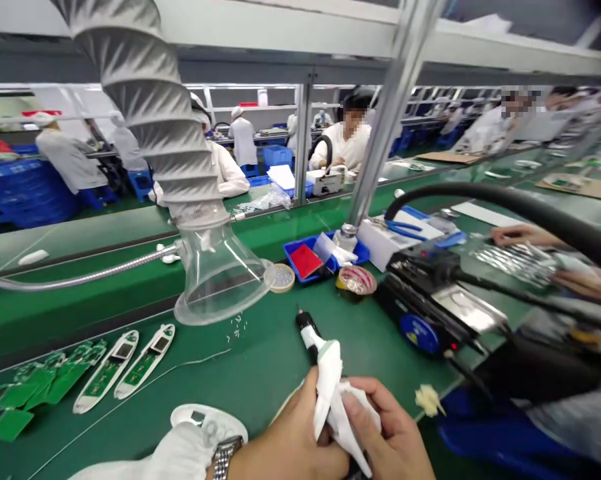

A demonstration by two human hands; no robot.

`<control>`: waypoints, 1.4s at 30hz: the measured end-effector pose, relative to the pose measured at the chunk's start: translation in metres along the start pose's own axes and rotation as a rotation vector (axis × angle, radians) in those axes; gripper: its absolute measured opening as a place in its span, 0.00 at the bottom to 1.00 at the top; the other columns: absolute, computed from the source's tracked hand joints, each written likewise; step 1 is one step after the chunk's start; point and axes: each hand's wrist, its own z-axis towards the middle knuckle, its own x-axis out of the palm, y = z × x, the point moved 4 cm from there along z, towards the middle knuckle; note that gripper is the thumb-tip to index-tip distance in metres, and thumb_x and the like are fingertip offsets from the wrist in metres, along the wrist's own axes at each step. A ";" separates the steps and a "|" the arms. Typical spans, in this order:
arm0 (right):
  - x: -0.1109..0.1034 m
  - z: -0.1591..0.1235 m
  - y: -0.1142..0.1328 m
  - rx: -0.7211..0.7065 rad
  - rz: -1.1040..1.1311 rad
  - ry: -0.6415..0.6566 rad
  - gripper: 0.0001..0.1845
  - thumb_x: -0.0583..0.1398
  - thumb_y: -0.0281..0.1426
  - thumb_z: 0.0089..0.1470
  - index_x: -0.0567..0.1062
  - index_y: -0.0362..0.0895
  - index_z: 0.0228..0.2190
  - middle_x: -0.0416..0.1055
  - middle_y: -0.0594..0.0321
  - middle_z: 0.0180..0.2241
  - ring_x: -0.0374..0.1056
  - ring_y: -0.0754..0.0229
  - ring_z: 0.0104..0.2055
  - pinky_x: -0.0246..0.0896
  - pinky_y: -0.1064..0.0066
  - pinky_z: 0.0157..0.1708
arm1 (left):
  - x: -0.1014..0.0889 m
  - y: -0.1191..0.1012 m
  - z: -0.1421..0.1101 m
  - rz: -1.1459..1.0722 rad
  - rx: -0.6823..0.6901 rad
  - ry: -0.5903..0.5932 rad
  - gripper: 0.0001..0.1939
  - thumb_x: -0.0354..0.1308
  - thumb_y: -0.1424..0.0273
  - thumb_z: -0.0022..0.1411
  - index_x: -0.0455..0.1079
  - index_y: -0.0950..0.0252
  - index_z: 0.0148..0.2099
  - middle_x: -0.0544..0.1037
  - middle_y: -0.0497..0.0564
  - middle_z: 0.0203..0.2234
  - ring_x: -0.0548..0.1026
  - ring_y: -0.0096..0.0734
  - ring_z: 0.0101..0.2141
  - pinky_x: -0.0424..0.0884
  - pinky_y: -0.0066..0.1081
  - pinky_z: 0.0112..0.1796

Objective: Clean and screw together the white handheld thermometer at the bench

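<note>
My left hand (293,433), with a metal watch at the wrist, is wrapped round a black stick-shaped tool (306,323) with a thin tip pointing away from me. White cloth or paper (331,373) covers the tool's middle. The fingers of my right hand (387,427) are closed on a loose fold of that white material. The tool's lower part is hidden by both hands. Beside my left forearm lies a white oval casing (213,421), partly under the sleeve. Two long white casings with green boards (107,373) (147,360) rest farther left.
A clear fume hood (220,280) hangs over the bench. Green circuit boards (55,377) pile at the left. Behind are a blue tray (305,277), a round dish of small metal parts (283,277) and a tape roll (356,281). A black device (425,313) stands right, near a co-worker's hands (525,235).
</note>
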 end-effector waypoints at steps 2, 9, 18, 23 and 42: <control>-0.001 -0.015 -0.018 -0.099 -0.010 -0.048 0.20 0.63 0.46 0.44 0.71 0.44 0.31 0.69 0.64 0.23 0.60 0.64 0.22 0.56 0.75 0.22 | 0.006 0.010 -0.016 0.071 0.048 0.002 0.23 0.52 0.82 0.46 0.58 0.64 0.46 0.66 0.45 0.30 0.65 0.25 0.29 0.63 0.25 0.30; 0.017 -0.071 -0.045 -0.308 0.003 -0.113 0.18 0.59 0.45 0.51 0.70 0.43 0.34 0.70 0.63 0.27 0.62 0.63 0.29 0.58 0.76 0.29 | 0.023 0.023 -0.067 0.116 0.116 0.039 0.23 0.50 0.82 0.47 0.54 0.66 0.48 0.66 0.46 0.30 0.64 0.26 0.28 0.62 0.27 0.30; 0.038 -0.102 -0.047 -0.364 0.014 -0.181 0.18 0.65 0.42 0.45 0.68 0.43 0.33 0.70 0.66 0.27 0.63 0.64 0.27 0.60 0.76 0.27 | 0.021 0.021 -0.099 0.174 0.215 0.058 0.25 0.51 0.81 0.47 0.52 0.67 0.48 0.69 0.50 0.32 0.69 0.31 0.31 0.65 0.30 0.30; 0.040 -0.095 -0.051 -0.432 0.021 -0.315 0.19 0.65 0.44 0.44 0.68 0.43 0.28 0.68 0.68 0.23 0.61 0.66 0.24 0.59 0.77 0.23 | 0.022 0.025 -0.095 0.214 0.235 0.023 0.24 0.50 0.82 0.48 0.51 0.67 0.49 0.70 0.54 0.34 0.71 0.34 0.34 0.66 0.31 0.32; -0.001 -0.035 0.010 -0.329 -0.149 -0.095 0.18 0.67 0.42 0.40 0.70 0.41 0.25 0.65 0.70 0.20 0.58 0.68 0.22 0.52 0.77 0.21 | -0.010 0.059 -0.074 0.186 0.030 0.039 0.33 0.56 0.73 0.51 0.51 0.61 0.59 0.73 0.49 0.33 0.72 0.36 0.36 0.67 0.32 0.40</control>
